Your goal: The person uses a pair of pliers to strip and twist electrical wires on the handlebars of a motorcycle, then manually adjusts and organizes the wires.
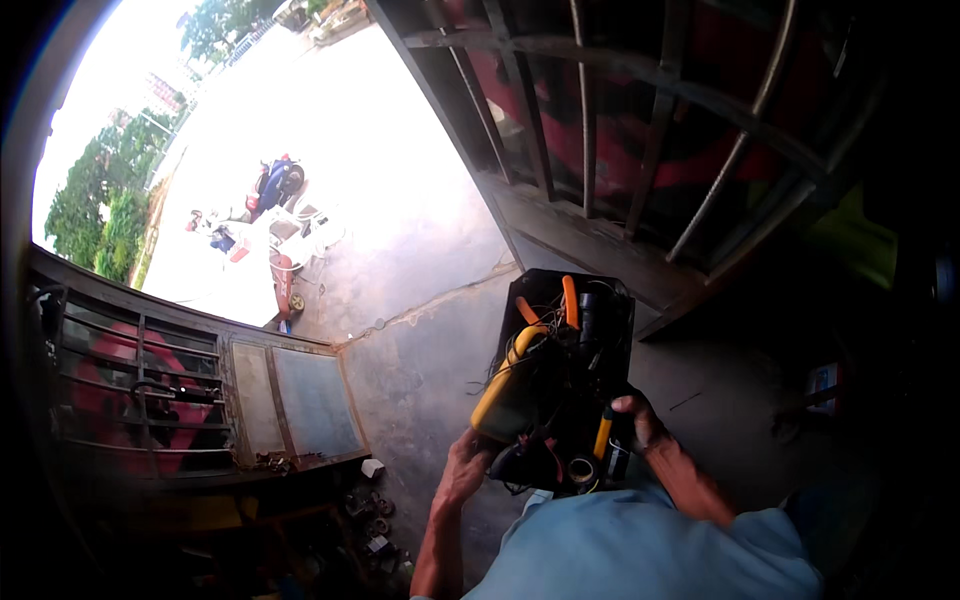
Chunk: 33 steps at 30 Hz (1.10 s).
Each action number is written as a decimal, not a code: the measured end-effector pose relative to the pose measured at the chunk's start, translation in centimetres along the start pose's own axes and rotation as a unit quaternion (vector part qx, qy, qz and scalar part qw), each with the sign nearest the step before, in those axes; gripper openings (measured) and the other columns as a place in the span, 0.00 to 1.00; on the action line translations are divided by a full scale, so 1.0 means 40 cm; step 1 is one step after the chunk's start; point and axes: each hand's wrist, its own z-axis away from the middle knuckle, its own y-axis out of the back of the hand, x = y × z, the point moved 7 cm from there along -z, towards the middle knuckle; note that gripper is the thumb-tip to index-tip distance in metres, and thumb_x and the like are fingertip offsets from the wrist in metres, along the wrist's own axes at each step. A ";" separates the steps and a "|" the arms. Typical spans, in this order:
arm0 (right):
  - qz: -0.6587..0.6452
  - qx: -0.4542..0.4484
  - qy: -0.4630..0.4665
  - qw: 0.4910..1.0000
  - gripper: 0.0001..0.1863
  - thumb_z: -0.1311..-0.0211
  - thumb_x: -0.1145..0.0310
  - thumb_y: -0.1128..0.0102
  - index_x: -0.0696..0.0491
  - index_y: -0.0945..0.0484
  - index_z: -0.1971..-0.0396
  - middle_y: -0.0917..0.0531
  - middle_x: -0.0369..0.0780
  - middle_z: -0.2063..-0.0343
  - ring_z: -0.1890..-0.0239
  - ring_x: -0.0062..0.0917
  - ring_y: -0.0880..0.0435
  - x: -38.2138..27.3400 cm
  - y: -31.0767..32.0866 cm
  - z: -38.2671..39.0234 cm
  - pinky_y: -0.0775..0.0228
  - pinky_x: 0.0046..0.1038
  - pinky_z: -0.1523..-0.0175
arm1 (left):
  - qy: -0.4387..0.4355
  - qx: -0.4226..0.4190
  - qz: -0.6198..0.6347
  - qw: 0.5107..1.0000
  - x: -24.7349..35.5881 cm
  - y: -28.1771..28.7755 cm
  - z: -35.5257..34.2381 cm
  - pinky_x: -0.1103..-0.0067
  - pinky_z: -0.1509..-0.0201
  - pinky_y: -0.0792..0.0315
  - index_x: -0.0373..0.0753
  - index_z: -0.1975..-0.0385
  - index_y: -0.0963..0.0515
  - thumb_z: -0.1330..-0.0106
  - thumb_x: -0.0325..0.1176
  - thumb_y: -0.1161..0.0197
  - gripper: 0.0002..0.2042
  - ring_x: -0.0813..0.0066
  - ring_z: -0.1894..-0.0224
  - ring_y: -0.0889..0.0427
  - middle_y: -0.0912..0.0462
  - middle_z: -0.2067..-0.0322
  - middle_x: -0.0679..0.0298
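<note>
I carry a black open box (624, 335) of tools in front of my body, one hand at each side. My left hand (466, 462) is closed on its near left side, the fingers partly hidden beneath. At the right wall my right hand (642, 420) grips the rim, thumb on top. Inside lie a yellow-cased device (506, 382), perhaps a multimeter, and an orange-handled tool (571, 302) that looks like pliers. Close to my right thumb is a yellow handle (603, 436). A roll of tape (581, 470) sits at the near end among dark wires.
Ahead, a doorway opens onto bright paved ground with parked motorbikes (275, 185). A barred door leaf (585, 120) stands at the right, another barred panel (145, 390) at the left. Small parts and wheels (380, 525) litter the floor at the lower left.
</note>
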 end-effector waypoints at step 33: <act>0.174 -0.148 -0.146 0.963 0.22 0.45 0.68 0.39 0.61 0.28 0.51 0.20 0.41 0.64 0.66 0.24 0.20 -0.017 -1.313 -1.469 0.26 0.25 0.65 | -0.003 0.416 -0.115 0.902 0.471 1.308 -0.620 0.59 0.42 0.29 0.33 0.52 0.18 0.34 0.26 0.43 0.14 0.42 0.48 0.23 0.21 0.47 0.39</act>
